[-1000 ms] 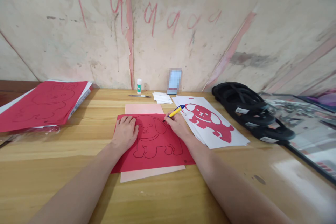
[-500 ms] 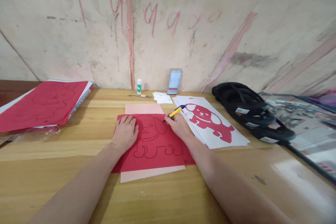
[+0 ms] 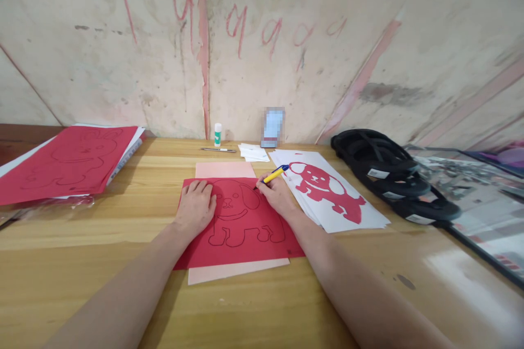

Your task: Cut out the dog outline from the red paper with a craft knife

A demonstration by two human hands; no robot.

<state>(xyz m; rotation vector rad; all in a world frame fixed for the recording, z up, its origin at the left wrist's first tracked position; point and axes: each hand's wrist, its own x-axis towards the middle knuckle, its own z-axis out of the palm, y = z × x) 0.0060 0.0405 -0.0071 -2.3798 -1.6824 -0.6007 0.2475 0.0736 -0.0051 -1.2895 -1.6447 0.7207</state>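
Observation:
In front of me lies a sheet of red paper with a dog outlined on it in dark lines. Under it a pale pink board sticks out at the top and bottom. My left hand rests flat on the left part of the sheet, fingers stretched out beside the dog's head. Between the fingers of my right hand is a yellow pen with a blue end. Its tip is at the red sheet near the dog's ear, and the hand partly hides the drawing there.
On the right, white sheets carry a red cut-paper dog, beside black straps. Red paper with an outlined animal tops a stack at left. A glue stick, a slim pen, white slips and a phone stand or lie near the wall.
Both hands stay in nearly the same place, and the pen keeps about the same position on the red sheet. The view has shifted only very slightly.

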